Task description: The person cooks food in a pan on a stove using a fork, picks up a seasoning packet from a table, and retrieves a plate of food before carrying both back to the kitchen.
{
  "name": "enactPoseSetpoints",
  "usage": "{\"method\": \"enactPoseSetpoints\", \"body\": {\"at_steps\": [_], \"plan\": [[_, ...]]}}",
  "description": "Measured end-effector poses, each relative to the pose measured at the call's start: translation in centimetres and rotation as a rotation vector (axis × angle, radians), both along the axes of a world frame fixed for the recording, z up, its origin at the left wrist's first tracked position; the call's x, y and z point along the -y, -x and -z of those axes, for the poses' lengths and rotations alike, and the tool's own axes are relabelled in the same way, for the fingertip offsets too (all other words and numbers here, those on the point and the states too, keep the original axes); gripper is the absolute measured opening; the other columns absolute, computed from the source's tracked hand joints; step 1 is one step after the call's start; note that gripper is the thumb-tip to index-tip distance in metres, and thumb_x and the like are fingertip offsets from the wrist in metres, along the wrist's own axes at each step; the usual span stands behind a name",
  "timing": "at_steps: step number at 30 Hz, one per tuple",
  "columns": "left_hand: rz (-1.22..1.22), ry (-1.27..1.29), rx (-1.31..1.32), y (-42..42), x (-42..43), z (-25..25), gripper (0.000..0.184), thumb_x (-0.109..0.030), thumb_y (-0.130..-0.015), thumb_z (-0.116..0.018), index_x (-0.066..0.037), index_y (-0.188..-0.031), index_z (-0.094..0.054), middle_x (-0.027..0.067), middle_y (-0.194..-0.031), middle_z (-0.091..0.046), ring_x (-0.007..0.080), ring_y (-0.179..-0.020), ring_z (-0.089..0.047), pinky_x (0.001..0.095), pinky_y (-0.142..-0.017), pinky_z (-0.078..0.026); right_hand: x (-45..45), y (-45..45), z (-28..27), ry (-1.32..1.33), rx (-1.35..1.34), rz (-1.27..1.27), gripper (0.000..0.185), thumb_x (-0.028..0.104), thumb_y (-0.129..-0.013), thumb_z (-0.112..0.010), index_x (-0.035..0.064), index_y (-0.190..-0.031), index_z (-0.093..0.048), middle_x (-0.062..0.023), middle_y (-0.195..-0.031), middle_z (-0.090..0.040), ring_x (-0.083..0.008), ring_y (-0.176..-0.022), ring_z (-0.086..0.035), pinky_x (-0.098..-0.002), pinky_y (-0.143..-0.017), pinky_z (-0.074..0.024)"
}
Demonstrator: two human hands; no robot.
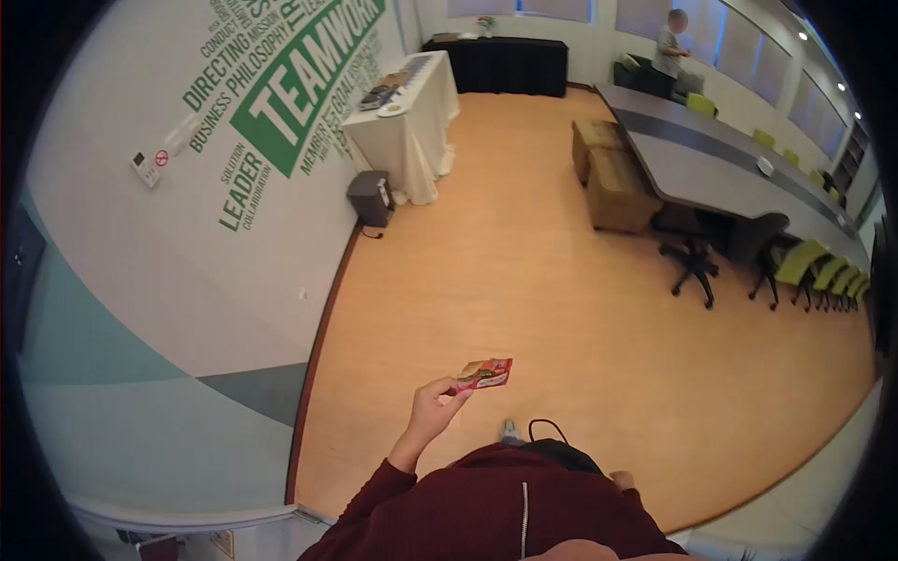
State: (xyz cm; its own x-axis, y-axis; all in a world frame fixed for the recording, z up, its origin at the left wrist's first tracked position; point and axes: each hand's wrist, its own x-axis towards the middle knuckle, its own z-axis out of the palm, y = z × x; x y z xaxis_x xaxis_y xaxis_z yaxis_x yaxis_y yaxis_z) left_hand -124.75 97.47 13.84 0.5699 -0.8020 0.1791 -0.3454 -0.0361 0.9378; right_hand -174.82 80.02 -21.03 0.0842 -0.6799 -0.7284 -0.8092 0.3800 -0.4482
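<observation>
Out in front of the body, my left hand (437, 408) pinches a small red and tan packet (486, 374) by its left end, between thumb and fingers. The packet is held up over the wooden floor (468, 271). Low on the right, beside the dark red top, my right hand (623, 480) shows only in part, and its fingers are too small and hidden to make out. A black bag or cloth with a thin loop (563, 454) lies against the waist. One shoe tip (510, 430) shows below the packet.
A cloth-covered table (398, 140) and a dark box (372, 198) stand along the left wall. At the back is a black-draped table (505, 67). On the right are brown ottomans (613, 192), a long table (711, 173) and several chairs. A person (670, 51) stands behind it.
</observation>
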Motion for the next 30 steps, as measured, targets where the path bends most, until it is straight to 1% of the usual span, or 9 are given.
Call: {"method": "enactPoseSetpoints", "body": {"at_steps": [1,4,5,6,8,12,15,25,30], "plan": [[-0.025,0.035,0.033,-1.2,1.7,0.1,0.012,-0.010,-0.078,-0.065,0.001,-0.080,-0.062,0.0067,-0.072,-0.063,0.0108,-0.068,-0.058,0.0245,-0.066,-0.046,4.2,-4.1,-3.1,-0.075,0.051,0.228,0.024,0.021,-0.081,-0.051,0.0006,-0.072,-0.060,-0.0136,-0.063,-0.062,-0.0213,-0.049,-0.059,-0.0347,-0.044,-0.0464],[-0.102,0.043,0.035,-4.6,5.2,-0.7,0.011,-0.009,-0.078,-0.065,0.001,-0.082,-0.063,0.0063,-0.073,-0.063,0.0108,-0.068,-0.058,0.0243,-0.066,-0.046,17.4,-12.6,-3.6,0.178,-0.049,-0.405,0.030,0.024,-0.083,-0.047,0.0012,-0.066,-0.059,-0.0112,-0.058,-0.060,-0.0180,-0.046,-0.056,-0.0323,-0.043,-0.0449],[-0.127,0.035,0.015,-5.7,5.9,-1.0,0.011,-0.009,-0.078,-0.065,0.001,-0.083,-0.063,0.0061,-0.073,-0.063,0.0107,-0.068,-0.058,0.0243,-0.066,-0.046,20.3,-16.8,-5.3,0.265,0.041,-0.254,0.029,0.022,-0.082,-0.048,0.0007,-0.067,-0.059,-0.0107,-0.056,-0.059,-0.0174,-0.046,-0.056,-0.0312,-0.043,-0.0445],[-0.165,0.027,0.009,-6.8,6.5,-0.9,0.011,-0.009,-0.078,-0.065,0.001,-0.084,-0.063,0.0059,-0.074,-0.063,0.0106,-0.068,-0.058,0.0240,-0.066,-0.046,24.6,-20.3,-4.7,0.354,0.045,-0.483,0.027,0.023,-0.081,-0.049,0.0003,-0.072,-0.060,-0.0098,-0.056,-0.058,-0.0169,-0.046,-0.055,-0.0312,-0.043,-0.0435],[-0.223,0.021,-0.001,-9.2,7.9,-0.5,0.012,-0.009,-0.078,-0.065,0.000,-0.085,-0.064,0.0056,-0.074,-0.063,0.0104,-0.068,-0.058,0.0235,-0.066,-0.046,28.5,-29.1,-8.8,0.554,0.258,-0.424,0.019,0.016,-0.081,-0.051,0.0007,-0.088,-0.060,-0.0130,-0.073,-0.061,-0.0191,-0.063,-0.058,-0.0328,-0.059,-0.0472],[-0.327,0.003,-0.116,-14.9,10.4,0.7,0.013,-0.010,-0.078,-0.066,0.000,-0.085,-0.064,0.0042,-0.072,-0.062,0.0086,-0.066,-0.056,0.0228,-0.065,-0.046,31.6,-46.0,-17.5,0.310,0.613,-0.276,0.022,0.016,-0.084,-0.051,0.0011,-0.098,-0.058,-0.0095,-0.076,-0.061,-0.0150,-0.066,-0.058,-0.0279,-0.060,-0.0476],[-0.360,-0.013,-0.114,-24.5,14.6,2.8,0.013,-0.011,-0.078,-0.067,0.000,-0.083,-0.064,0.0032,-0.069,-0.060,0.0071,-0.064,-0.055,0.0223,-0.064,-0.045,33.9,-58.0,-20.1,0.245,0.572,-0.490,0.024,0.014,-0.084,-0.049,0.0012,-0.103,-0.056,-0.0079,-0.079,-0.061,-0.0148,-0.067,-0.059,-0.0269,-0.060,-0.0476],[-0.213,-0.038,0.041,-48.9,27.7,-1.0,0.012,-0.010,-0.077,-0.067,0.001,-0.074,-0.062,0.0037,-0.066,-0.060,0.0075,-0.062,-0.053,0.0230,-0.060,-0.044,40.8,-73.5,-20.8,0.242,0.380,-0.467,0.026,0.017,-0.082,-0.053,0.0017,-0.102,-0.059,-0.0090,-0.078,-0.062,-0.0153,-0.069,-0.060,-0.0287,-0.063,-0.0489],[-0.140,0.050,-0.060,-57.5,34.7,2.8,0.012,-0.009,-0.076,-0.068,0.001,-0.074,-0.062,0.0030,-0.065,-0.059,0.0074,-0.062,-0.053,0.0228,-0.059,-0.043,46.0,-78.4,-21.2,0.198,0.426,-0.323,0.026,0.016,-0.082,-0.053,0.0006,-0.101,-0.059,-0.0098,-0.079,-0.062,-0.0162,-0.070,-0.060,-0.0289,-0.065,-0.0495]]}}
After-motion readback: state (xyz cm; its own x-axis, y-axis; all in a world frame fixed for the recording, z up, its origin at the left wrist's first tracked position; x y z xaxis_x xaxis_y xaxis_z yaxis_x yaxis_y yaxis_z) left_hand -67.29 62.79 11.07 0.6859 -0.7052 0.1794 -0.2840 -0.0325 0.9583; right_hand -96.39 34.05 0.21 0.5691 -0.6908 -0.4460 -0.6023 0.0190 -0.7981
